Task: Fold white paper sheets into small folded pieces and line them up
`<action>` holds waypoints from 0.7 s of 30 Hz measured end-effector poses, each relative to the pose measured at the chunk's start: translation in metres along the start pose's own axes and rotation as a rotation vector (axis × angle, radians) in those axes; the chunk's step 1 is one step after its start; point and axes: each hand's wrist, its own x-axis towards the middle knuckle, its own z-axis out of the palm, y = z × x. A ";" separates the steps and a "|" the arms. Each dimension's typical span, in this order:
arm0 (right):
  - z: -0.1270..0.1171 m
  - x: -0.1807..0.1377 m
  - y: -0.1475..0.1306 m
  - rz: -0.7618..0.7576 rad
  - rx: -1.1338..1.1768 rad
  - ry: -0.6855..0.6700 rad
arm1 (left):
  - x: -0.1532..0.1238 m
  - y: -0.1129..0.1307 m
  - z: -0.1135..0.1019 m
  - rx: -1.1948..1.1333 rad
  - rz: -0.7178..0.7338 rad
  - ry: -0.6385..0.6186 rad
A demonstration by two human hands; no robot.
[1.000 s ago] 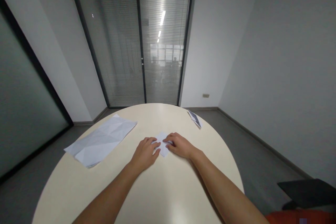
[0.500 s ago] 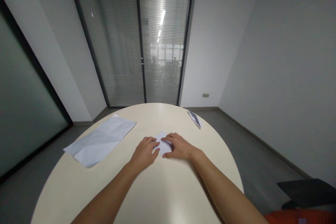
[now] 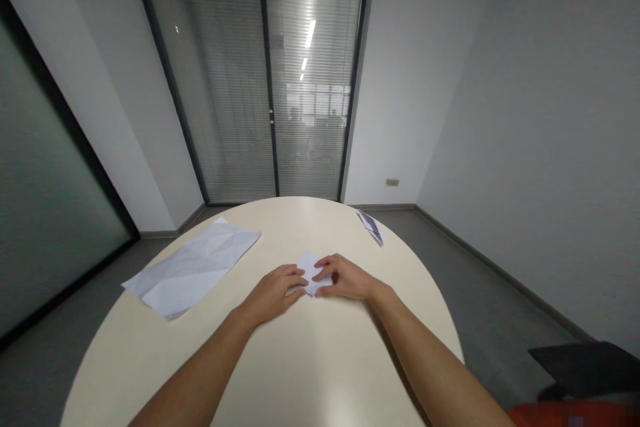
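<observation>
I see the left hand [image 3: 274,293] and right hand [image 3: 347,279] with fingers slightly parted at the small folded paper [image 3: 309,265] between them; I can't tell whether either pinches it. Since half a second ago, the right fingertips have edged rightward, the left wrist leftward, along the round table [image 3: 295,363].

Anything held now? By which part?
The small white paper piece on the round cream tabletop has the left hand at its left side, the right hand at its right; pinched or merely pressed, I can't tell.
</observation>
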 end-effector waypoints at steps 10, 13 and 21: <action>-0.002 0.002 0.000 0.003 0.054 0.012 | 0.003 0.009 -0.003 0.026 -0.002 0.018; -0.002 0.002 -0.002 -0.003 0.067 0.014 | 0.003 0.009 -0.003 0.028 -0.002 0.019; -0.005 -0.002 0.009 0.035 0.105 -0.002 | 0.006 0.011 -0.004 0.037 -0.025 0.022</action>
